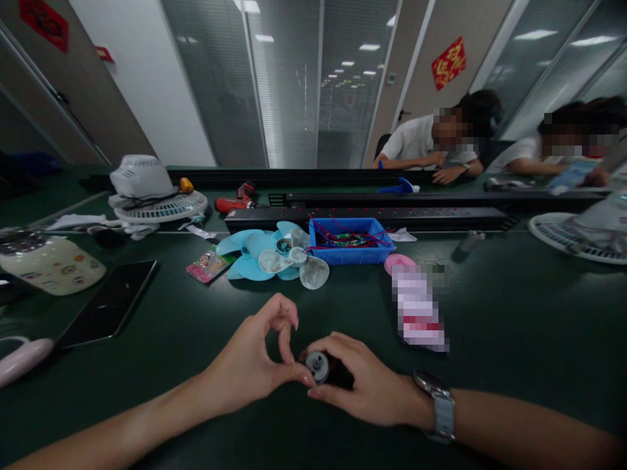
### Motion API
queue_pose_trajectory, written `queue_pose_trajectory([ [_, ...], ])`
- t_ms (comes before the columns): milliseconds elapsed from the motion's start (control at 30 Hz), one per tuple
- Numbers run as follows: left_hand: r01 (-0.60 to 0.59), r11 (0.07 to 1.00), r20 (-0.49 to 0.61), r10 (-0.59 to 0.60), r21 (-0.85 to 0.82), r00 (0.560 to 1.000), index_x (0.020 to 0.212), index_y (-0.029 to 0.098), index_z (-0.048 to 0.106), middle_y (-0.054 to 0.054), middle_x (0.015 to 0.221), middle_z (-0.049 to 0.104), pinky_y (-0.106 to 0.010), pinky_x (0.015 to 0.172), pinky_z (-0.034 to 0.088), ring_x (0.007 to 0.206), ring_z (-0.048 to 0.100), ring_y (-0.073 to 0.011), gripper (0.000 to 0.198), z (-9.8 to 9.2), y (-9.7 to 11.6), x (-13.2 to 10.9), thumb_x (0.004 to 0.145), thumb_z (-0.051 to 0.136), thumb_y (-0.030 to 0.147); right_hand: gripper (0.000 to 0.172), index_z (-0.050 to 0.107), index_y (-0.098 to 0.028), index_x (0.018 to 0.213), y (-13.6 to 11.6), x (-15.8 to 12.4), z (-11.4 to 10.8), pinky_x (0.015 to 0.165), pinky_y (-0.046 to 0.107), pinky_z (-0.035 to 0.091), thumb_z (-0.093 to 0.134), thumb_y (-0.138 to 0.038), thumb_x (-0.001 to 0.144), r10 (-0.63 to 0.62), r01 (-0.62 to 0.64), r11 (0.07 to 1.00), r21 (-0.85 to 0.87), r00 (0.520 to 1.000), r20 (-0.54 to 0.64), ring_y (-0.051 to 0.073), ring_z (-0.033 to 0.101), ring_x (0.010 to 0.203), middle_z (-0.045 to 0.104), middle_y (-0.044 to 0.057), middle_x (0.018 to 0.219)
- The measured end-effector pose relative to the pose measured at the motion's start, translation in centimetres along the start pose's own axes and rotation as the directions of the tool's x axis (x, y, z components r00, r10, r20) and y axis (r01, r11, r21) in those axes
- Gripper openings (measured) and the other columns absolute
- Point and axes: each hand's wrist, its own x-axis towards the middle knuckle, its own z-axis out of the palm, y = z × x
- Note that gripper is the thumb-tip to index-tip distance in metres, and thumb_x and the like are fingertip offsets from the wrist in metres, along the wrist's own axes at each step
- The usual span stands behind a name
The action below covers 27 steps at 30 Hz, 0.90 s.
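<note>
My right hand (350, 375), with a watch on its wrist, is closed around a small motor (318, 367). The motor's round grey metal end faces up towards me, and the fingers cover most of its body. At the motor's left edge rests the thumb of my left hand (269, 352). The other left fingers are curled and raised apart from the thumb, with nothing between them. Beyond both hands lie light-blue fan blades (255, 251), with several clear ones on top.
A blue bin (353, 251) holds tangled wires and small circuit boards. Around it are black rails (367, 220), a red drill (238, 199), a fan part (151, 189), a tablet (110, 303), a small metal cylinder (473, 240) and a pink item (418, 307). Two people sit across the table.
</note>
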Motion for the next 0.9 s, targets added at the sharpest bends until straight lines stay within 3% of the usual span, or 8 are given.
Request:
queue_pose_trajectory([
  [67,-0.018,1.0,-0.035,0.018,0.008,0.999,0.092,0.022,0.045,0.007,0.073,0.058,-0.032,0.074,0.049,0.066,0.061,-0.0144,0.048,0.0,-0.1,-0.1,0.066,0.084,0.024,0.034,0.058,-0.022,0.116,-0.1,0.0,0.0,0.084,0.032,0.045,0.069,-0.035,0.086,-0.001,0.001,1.0,0.018,1.0,0.003,0.017,0.059,0.094,0.065,0.003,0.107],
  [167,-0.079,0.997,0.052,0.08,-0.013,0.995,0.111,0.022,0.047,-0.004,0.105,0.065,-0.039,0.095,0.044,0.104,0.062,-0.0223,0.048,0.0,0.1,-0.1,0.074,0.078,0.02,0.036,0.058,-0.02,0.116,0.0,0.0,0.1,0.086,0.033,0.045,0.069,-0.036,0.086,0.004,-0.004,1.0,0.011,1.0,-0.006,0.019,0.058,0.096,0.065,0.004,0.108],
  [233,-0.082,0.995,0.102,0.088,-0.056,0.991,0.121,0.023,0.044,-0.006,0.109,0.066,-0.042,0.102,0.039,0.117,0.057,-0.0241,0.053,0.1,0.1,-0.2,0.077,0.074,0.017,0.035,0.059,-0.019,0.112,0.1,0.0,0.1,0.084,0.033,0.046,0.07,-0.038,0.085,0.007,-0.007,1.0,-0.005,1.0,-0.016,0.019,0.058,0.094,0.064,0.005,0.105],
  [367,-0.036,0.997,-0.024,0.034,-0.075,0.999,0.101,0.022,0.044,0.008,0.066,0.057,-0.034,0.079,0.047,0.075,0.063,-0.0174,0.052,0.4,-0.5,-0.1,0.068,0.083,0.02,0.034,0.059,-0.019,0.113,0.1,0.0,0.1,0.082,0.032,0.046,0.069,-0.037,0.086,0.004,-0.004,1.0,-0.003,1.0,-0.007,0.018,0.059,0.092,0.065,0.004,0.104],
  [433,-0.037,0.998,-0.097,0.032,-0.049,0.995,0.091,0.023,0.041,0.009,0.067,0.052,-0.03,0.071,0.047,0.064,0.056,-0.0133,0.054,0.4,-0.9,-0.1,0.063,0.087,0.022,0.035,0.058,-0.02,0.117,-0.1,0.0,0.0,0.085,0.032,0.046,0.069,-0.035,0.086,-0.002,0.002,1.0,0.011,1.0,-0.004,0.018,0.059,0.096,0.065,0.004,0.108],
  [633,-0.093,0.992,0.074,0.099,-0.082,0.992,0.118,0.023,0.042,-0.007,0.114,0.062,-0.043,0.102,0.038,0.116,0.057,-0.0252,0.053,0.3,-0.6,-0.3,0.078,0.075,0.018,0.034,0.059,-0.02,0.113,0.0,0.0,0.0,0.084,0.034,0.047,0.069,-0.038,0.086,0.002,-0.002,1.0,-0.016,1.0,-0.015,0.019,0.059,0.093,0.065,0.005,0.104],
  [800,-0.044,0.998,-0.085,0.04,-0.045,0.996,0.1,0.024,0.04,0.007,0.069,0.056,-0.035,0.08,0.046,0.077,0.062,-0.0182,0.055,0.5,-1.1,-0.4,0.068,0.084,0.023,0.032,0.058,-0.02,0.113,-0.3,0.1,-0.1,0.082,0.033,0.047,0.067,-0.036,0.087,0.014,-0.014,1.0,-0.004,1.0,0.001,0.018,0.059,0.092,0.065,0.005,0.105],
  [900,-0.081,0.996,-0.086,0.078,-0.034,0.993,0.102,0.024,0.04,0.003,0.085,0.06,-0.034,0.082,0.046,0.08,0.061,-0.017,0.055,0.5,-1.1,-0.4,0.068,0.084,0.022,0.035,0.057,-0.021,0.116,-0.4,0.1,-0.2,0.086,0.033,0.046,0.068,-0.035,0.087,0.003,-0.003,1.0,0.012,1.0,0.005,0.019,0.059,0.096,0.065,0.005,0.109],
])
